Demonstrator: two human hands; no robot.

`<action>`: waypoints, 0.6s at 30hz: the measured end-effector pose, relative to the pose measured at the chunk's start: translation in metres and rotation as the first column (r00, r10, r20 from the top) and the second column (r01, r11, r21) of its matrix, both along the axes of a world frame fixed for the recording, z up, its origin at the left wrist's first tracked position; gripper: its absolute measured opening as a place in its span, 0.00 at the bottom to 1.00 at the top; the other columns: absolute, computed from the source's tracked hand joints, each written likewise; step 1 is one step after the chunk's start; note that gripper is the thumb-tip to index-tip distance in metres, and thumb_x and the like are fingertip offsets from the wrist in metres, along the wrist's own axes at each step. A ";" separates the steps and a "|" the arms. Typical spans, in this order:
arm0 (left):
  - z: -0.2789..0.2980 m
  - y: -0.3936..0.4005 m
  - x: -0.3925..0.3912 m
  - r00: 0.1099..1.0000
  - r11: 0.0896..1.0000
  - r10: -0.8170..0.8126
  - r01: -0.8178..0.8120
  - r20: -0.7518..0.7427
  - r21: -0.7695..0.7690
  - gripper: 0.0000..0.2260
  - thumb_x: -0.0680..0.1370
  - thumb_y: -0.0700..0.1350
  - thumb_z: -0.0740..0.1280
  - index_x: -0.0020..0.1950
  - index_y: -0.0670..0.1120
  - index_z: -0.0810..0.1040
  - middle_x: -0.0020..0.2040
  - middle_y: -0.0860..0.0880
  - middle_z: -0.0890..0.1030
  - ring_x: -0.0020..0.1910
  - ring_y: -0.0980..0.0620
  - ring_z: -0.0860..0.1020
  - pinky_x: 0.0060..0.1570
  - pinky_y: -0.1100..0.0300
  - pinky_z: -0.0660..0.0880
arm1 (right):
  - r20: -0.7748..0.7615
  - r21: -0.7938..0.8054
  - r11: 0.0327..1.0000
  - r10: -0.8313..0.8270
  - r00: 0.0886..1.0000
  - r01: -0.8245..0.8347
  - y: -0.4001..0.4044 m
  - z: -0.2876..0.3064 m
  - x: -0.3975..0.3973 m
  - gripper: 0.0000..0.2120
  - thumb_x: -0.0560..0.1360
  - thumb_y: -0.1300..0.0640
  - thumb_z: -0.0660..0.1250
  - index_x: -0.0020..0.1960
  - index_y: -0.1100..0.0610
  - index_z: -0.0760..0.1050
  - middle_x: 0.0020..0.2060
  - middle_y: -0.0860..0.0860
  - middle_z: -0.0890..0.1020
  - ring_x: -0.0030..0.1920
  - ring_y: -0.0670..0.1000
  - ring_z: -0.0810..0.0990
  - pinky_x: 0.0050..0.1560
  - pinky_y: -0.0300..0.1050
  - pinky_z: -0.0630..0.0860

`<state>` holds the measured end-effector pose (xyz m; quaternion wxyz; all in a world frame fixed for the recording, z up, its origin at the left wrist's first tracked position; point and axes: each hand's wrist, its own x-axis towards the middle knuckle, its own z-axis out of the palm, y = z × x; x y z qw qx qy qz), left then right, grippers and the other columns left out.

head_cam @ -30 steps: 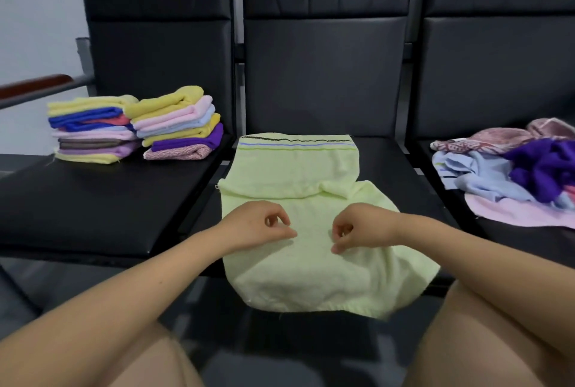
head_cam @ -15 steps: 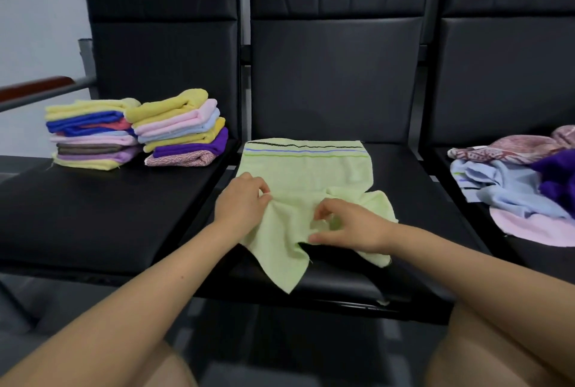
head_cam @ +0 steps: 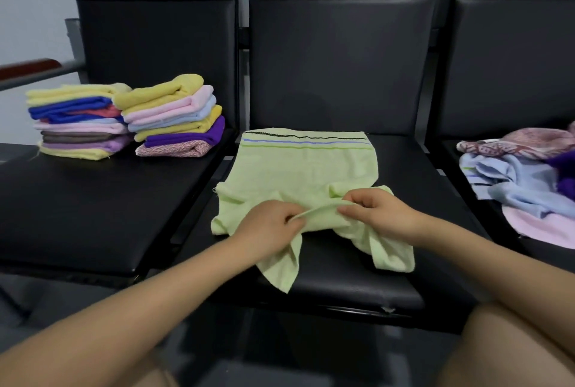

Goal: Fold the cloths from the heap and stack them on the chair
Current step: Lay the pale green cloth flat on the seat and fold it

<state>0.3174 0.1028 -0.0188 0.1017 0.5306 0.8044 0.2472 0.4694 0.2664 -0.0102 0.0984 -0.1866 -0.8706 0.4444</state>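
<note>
A light green cloth [head_cam: 298, 169] with thin blue, green and black stripes along its far edge lies on the middle black chair seat [head_cam: 336, 281]. My left hand [head_cam: 267, 228] and my right hand [head_cam: 379, 215] each pinch a raised fold of its near part, close together. Loose corners of the cloth droop below both hands toward the seat's front. The heap of unfolded cloths [head_cam: 525, 181] (pink patterned, light blue, purple, pale pink) lies on the right chair. Two stacks of folded cloths [head_cam: 77, 122] [head_cam: 177, 119] stand on the left chair seat [head_cam: 93, 215].
Three black chairs stand side by side with tall backrests [head_cam: 342, 60]. A wood-topped armrest [head_cam: 28, 68] juts out at the far left. My knees show at the bottom corners.
The cloth's near half, which hung over the seat's front edge, is now gathered up on the seat. Both hands moved away from me and now pinch one raised fold.
</note>
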 end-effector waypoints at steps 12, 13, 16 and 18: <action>0.053 -0.016 -0.064 0.845 0.987 0.073 -0.137 0.530 0.082 0.11 0.82 0.40 0.59 0.45 0.45 0.80 0.33 0.50 0.72 0.25 0.55 0.69 0.26 0.67 0.66 | 0.059 -0.178 0.972 -0.145 0.988 0.153 0.046 0.005 0.029 0.07 0.80 0.61 0.63 0.51 0.59 0.80 0.45 0.51 0.84 0.45 0.48 0.80 0.46 0.41 0.75; 0.052 -0.013 -0.066 0.843 0.979 0.099 -0.178 0.530 0.101 0.12 0.82 0.40 0.58 0.44 0.44 0.79 0.32 0.50 0.70 0.23 0.55 0.68 0.24 0.67 0.65 | 0.054 -0.180 0.966 -0.180 0.982 0.186 0.048 0.004 0.029 0.07 0.80 0.60 0.63 0.50 0.59 0.80 0.44 0.51 0.84 0.45 0.48 0.81 0.47 0.42 0.76; 0.043 0.000 -0.052 0.891 0.991 0.101 -0.131 0.442 0.037 0.13 0.82 0.48 0.59 0.45 0.47 0.81 0.35 0.50 0.76 0.27 0.55 0.73 0.29 0.66 0.70 | 0.032 -0.200 0.955 -0.215 0.976 0.217 0.046 0.005 0.027 0.08 0.80 0.58 0.64 0.49 0.59 0.81 0.43 0.52 0.84 0.43 0.48 0.81 0.46 0.43 0.76; 0.030 0.013 -0.031 0.967 0.996 0.041 -0.019 0.253 -0.089 0.14 0.80 0.56 0.62 0.46 0.48 0.81 0.39 0.51 0.80 0.33 0.56 0.75 0.35 0.64 0.72 | 0.030 -0.173 0.961 -0.215 0.976 0.217 0.043 0.005 0.023 0.09 0.79 0.56 0.65 0.47 0.59 0.81 0.41 0.50 0.84 0.40 0.46 0.80 0.44 0.41 0.75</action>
